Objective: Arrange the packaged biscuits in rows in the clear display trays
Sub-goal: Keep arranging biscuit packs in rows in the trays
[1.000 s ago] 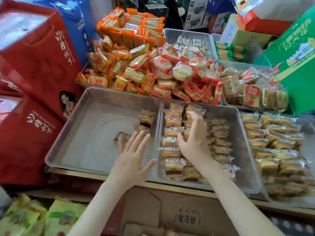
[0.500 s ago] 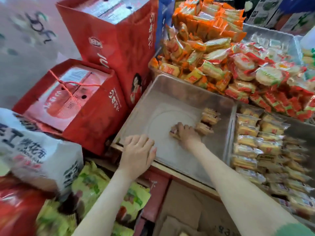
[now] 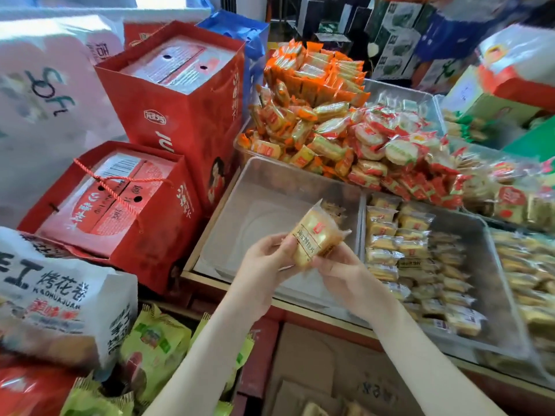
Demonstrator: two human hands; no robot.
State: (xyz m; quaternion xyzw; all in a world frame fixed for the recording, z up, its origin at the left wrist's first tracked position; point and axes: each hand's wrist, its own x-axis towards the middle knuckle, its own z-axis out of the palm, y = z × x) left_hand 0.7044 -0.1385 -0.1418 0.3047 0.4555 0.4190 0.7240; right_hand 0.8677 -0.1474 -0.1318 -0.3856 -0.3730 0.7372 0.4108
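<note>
Crowded shop counter. Right tray [image 3: 492, 265] holds full rows; left tray [image 3: 264, 181] nearly bare. Left hand [image 3: 264, 262] and right hand [image 3: 345, 268] pinch 1 biscuit packet [image 3: 315, 235] above the left tray. Most filling remains.

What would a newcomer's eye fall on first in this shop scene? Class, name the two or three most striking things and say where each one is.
First, the packaged biscuit held up in the centre between the left hand and right hand, above the nearly empty clear tray. Next, the red gift boxes stacked to the left. Then the heap of orange and red snack packs piled behind the trays.
</note>
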